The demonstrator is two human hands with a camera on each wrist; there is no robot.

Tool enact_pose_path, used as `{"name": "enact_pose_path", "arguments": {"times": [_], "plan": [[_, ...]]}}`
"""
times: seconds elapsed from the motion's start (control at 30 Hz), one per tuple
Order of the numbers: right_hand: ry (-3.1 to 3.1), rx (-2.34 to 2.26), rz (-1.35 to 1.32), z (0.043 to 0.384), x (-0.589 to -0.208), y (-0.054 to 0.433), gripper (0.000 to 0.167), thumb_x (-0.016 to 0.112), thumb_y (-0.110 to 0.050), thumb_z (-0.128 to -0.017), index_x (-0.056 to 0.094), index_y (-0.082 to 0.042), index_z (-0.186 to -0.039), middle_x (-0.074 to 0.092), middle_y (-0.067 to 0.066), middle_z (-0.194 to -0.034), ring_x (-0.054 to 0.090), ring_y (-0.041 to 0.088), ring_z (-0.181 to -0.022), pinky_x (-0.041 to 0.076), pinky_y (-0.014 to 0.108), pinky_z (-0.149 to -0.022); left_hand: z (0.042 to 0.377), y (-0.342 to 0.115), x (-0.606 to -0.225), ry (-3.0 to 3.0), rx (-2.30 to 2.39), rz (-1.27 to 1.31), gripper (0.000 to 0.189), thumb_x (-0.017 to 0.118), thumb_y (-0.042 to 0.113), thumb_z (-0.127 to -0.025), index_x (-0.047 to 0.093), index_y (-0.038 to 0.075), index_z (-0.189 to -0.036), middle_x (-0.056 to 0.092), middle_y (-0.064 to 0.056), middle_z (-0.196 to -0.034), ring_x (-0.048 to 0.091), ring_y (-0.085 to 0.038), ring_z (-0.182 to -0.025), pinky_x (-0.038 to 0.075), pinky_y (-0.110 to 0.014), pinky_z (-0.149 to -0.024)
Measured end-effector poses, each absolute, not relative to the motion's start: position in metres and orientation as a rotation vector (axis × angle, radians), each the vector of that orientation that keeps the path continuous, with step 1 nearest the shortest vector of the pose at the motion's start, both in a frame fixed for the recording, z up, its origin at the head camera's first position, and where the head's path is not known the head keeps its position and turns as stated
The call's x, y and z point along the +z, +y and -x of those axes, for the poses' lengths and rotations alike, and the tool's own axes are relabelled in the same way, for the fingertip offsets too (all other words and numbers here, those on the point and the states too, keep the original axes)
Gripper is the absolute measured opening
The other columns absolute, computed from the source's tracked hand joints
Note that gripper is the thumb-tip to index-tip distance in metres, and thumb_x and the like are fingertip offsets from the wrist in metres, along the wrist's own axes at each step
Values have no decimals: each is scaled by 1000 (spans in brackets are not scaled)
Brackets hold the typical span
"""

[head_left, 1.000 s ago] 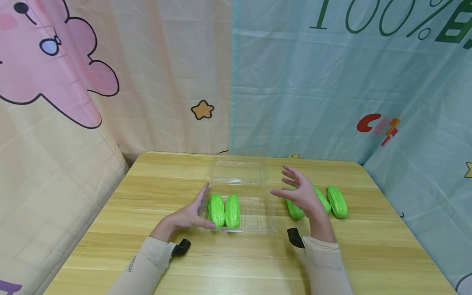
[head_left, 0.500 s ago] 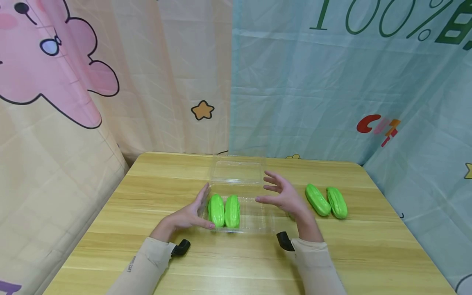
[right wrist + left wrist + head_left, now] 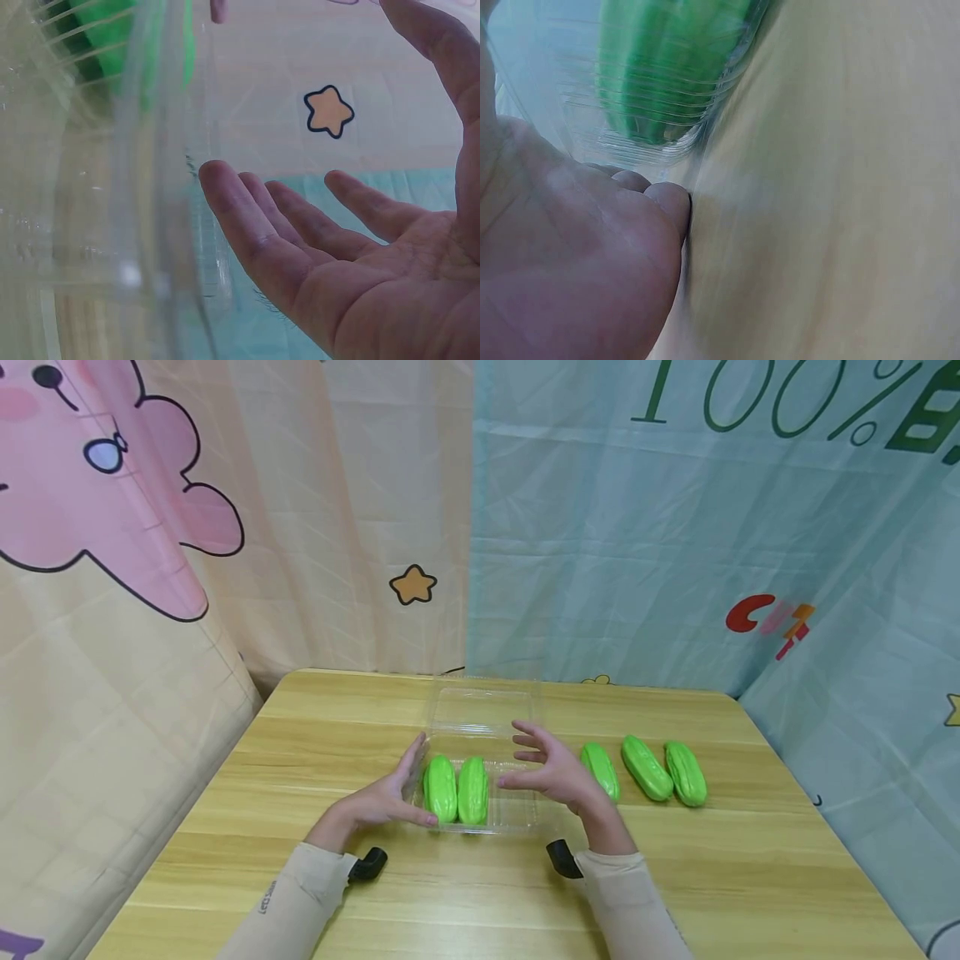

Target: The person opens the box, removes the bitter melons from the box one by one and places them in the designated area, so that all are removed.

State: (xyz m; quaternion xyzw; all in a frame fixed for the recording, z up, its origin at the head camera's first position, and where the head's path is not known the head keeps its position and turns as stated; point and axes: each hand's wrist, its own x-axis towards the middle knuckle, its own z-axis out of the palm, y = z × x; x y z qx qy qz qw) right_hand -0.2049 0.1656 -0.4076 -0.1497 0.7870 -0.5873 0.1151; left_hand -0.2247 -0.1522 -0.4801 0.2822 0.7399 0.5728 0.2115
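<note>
Clear clamshell box [image 3: 513, 810], touched by the spread left hand [image 3: 381, 797] and close beside the empty, outstretched right hand [image 3: 558, 773], could now be skidded, two cucumbers [image 3: 472, 790] inside jostled, if bumped by the latter.

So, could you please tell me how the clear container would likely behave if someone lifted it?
The clear container looks like thin, see-through plastic, so it would probably flex under a firm squeeze. Two green pieces sit toward its left side, so it may dip that way. Its open lid, apparently joined at the back, might swing when lifted.
</note>
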Motion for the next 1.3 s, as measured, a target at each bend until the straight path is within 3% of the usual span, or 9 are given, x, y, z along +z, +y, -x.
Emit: {"name": "enact_pose_path", "arguments": {"times": [0.5,0.87,1.3], "plan": [[2270,-1653,421,204,-416,157,100,90,-19,-77,31,-15,-158,30,18,-160,39,42,-139,47,56,-102,224,-150,-480,2047,1598,-785,139,87,14,-79,-28,18,-156,-23,-10,-165,-15,-30,-150,2,-49,-120],[2288,-1568,443,207,-429,151,102,89,-20,-78,28,-10,-159,33,28,-155,42,44,-136,50,54,-98,223,-151,-480,2072,1578,-795,139,87,16,-79,-28,19,-156,-23,-11,-165,-15,-30,-150,2,-49,-120],[2251,-1577,458,208,-435,142,105,90,-16,-76,27,-6,-158,32,26,-157,41,48,-135,47,57,-101,225,-151,-480,2078,1580,-788,138,87,15,-79,-27,18,-156,-22,-10,-165,-14,-31,-150,2,-50,-120]]}}
